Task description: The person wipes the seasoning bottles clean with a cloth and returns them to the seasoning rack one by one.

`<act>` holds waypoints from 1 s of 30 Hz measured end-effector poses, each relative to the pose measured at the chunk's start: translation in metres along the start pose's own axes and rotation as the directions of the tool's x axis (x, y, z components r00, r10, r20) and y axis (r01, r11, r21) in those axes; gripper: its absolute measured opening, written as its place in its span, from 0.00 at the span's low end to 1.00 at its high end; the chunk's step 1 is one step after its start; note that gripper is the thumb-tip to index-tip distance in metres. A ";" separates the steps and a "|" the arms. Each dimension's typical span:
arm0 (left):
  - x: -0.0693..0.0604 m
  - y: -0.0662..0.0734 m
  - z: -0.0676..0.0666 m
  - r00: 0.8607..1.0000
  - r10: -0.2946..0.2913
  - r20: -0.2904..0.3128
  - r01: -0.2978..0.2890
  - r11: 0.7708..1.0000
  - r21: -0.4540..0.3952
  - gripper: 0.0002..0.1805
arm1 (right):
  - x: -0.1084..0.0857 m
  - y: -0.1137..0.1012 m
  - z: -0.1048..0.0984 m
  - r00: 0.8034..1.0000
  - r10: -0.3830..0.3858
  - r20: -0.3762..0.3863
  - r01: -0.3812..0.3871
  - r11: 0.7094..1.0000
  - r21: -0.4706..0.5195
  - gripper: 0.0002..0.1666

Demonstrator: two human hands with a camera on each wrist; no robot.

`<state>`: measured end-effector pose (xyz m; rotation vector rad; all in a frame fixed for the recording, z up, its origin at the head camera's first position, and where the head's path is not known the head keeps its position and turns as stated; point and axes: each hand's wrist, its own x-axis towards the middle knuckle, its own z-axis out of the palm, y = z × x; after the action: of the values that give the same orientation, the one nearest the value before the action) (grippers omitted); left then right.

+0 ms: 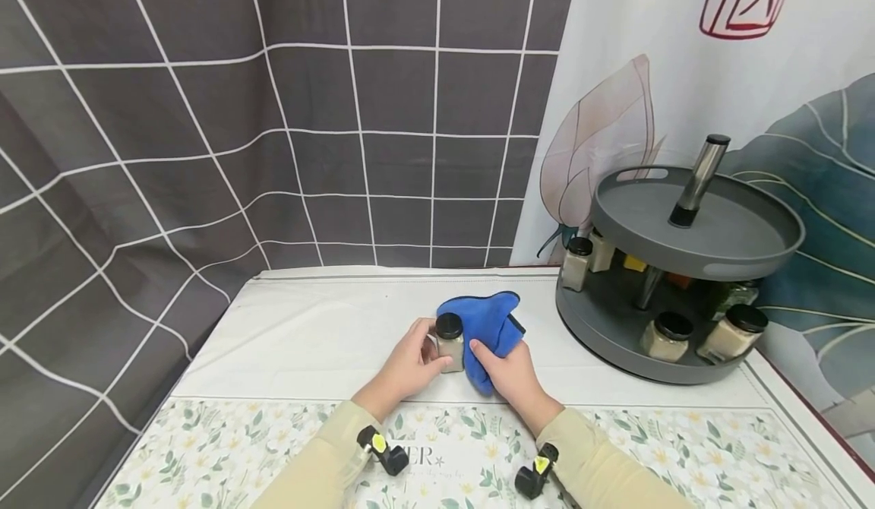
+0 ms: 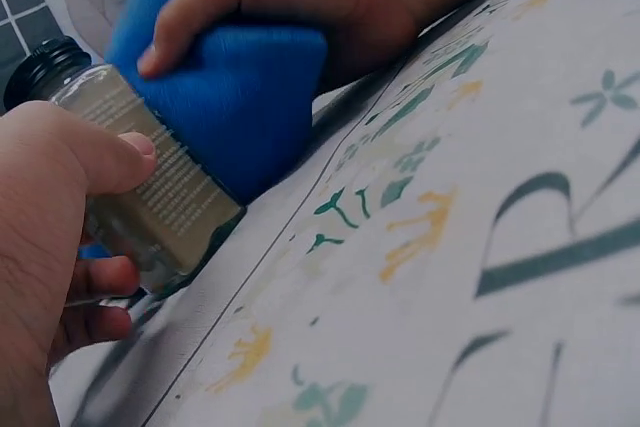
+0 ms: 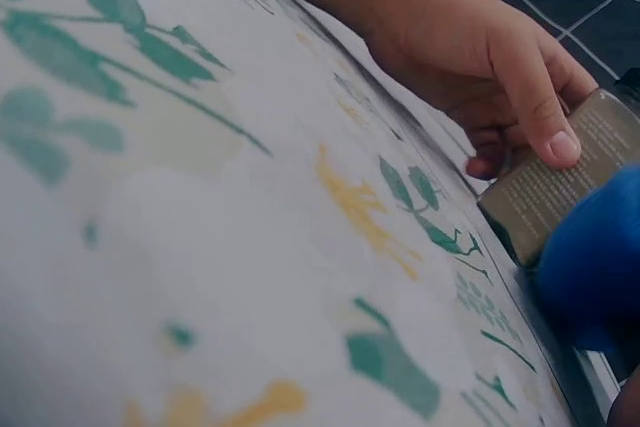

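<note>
A clear square spice jar (image 1: 451,352) with a black lid and printed label stands near the middle of the table. My left hand (image 1: 408,358) grips it, thumb across the label and fingers behind, as the left wrist view shows. Bunched in my right hand (image 1: 511,376) is a blue cloth (image 1: 482,323), the thumb pressing on top of it. The cloth lies against the right side of the jar (image 2: 165,182). In the right wrist view, the cloth (image 3: 600,257) covers part of the jar's label, and the right hand is mostly out of frame.
At the right stands a grey two-tier turntable (image 1: 697,254) with a metal post. Its lower tier bears several black-lidded jars, including one front jar (image 1: 666,339). A floral mat (image 1: 683,448) covers the table's near part. A dark grid curtain (image 1: 396,167) hangs behind.
</note>
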<state>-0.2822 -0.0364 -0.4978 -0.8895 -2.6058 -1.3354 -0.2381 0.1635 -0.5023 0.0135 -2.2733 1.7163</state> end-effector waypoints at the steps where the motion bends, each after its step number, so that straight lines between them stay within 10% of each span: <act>1: 0.000 0.000 0.000 1.000 -0.004 0.001 0.004 1.000 -0.001 0.27 | 0.000 0.000 0.000 1.000 -0.007 -0.003 0.007 1.000 0.027 0.33; 30: 0.001 -0.001 0.001 0.999 -0.040 0.027 0.041 0.999 -0.033 0.28 | -0.003 0.000 0.001 0.999 -0.015 0.047 0.013 0.999 0.030 0.33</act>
<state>-0.2836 -0.0358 -0.4987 -0.8689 -2.6427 -1.3904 -0.2355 0.1615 -0.5029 0.0767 -2.2752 1.7606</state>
